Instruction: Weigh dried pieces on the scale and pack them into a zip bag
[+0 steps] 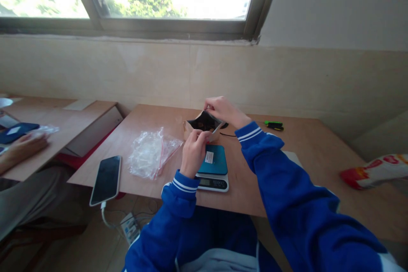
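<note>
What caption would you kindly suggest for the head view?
Left hand and right hand hold an open bag near a digital scale.

On desk (pixel 245 174): digital scale (pixel 219 163) near front edge, pouch (pixel 201 120) behind it. Zip bags (pixel 148 155) left of scale; smartphone (pixel 106 179) left of those, over front edge. Hand tool (pixel 274 126) right of pouch, packet (pixel 379 172) far right.
</note>
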A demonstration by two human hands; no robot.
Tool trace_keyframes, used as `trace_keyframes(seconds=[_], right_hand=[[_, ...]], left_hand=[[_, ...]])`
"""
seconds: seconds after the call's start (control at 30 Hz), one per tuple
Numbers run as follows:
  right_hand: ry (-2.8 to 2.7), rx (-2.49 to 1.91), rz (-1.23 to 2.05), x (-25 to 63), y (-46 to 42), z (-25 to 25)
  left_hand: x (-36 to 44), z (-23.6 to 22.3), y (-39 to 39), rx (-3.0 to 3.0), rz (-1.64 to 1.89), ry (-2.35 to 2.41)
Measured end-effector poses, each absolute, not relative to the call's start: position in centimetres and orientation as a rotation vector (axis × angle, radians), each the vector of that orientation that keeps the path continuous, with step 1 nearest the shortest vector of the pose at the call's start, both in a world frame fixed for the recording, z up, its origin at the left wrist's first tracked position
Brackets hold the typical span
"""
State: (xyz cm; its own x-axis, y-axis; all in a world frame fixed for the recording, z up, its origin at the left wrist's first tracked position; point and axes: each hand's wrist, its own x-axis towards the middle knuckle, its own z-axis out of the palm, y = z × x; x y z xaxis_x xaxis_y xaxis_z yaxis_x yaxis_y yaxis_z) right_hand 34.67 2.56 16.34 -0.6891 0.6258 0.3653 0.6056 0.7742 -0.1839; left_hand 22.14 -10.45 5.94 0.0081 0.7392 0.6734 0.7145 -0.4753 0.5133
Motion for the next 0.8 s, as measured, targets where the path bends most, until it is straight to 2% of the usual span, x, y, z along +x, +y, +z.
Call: trace_keyframes(seconds=[0.23, 0.3, 0.4, 0.53, 0.6, 0.7, 0.8], right_hand=[[-2.684, -0.952, -0.403, 33.1, -1.4, 17.3], [-2.708, -0.884, -0.294, 32.6, -2.3, 17.2], [-2.72, -0.905, 0.059, 32.1, -2.1, 17.2], [-2.826, -0.917, 0.37, 32.6, 0.8, 17.3], [-2.948, -0.893, 0.517, 33.0, 2.6, 17.4], [-3.025, -1.076, 0.731, 33.1, 4.4, 17.2], [-2.898, -1.143, 0.694, 32.2, 5.0, 16.3]], left_hand=[[22.1, 6.2, -8.7, 2.237, 1.594, 1.621], [22.3, 6.0, -8.4, 2.178, 1.696, 1.567], [22.6, 5.3, -8.7, 2.04, 1.869, 1.55], [21.5, 3.3, -10.1, 1.836, 1.948, 1.69], [20.2, 1.7, -10.9, 1.676, 1.914, 1.799], [18.1, -1.1, -12.1, 1.46, 1.745, 1.912], [16.6, -3.9, -13.3, 1.41, 1.557, 1.92]])
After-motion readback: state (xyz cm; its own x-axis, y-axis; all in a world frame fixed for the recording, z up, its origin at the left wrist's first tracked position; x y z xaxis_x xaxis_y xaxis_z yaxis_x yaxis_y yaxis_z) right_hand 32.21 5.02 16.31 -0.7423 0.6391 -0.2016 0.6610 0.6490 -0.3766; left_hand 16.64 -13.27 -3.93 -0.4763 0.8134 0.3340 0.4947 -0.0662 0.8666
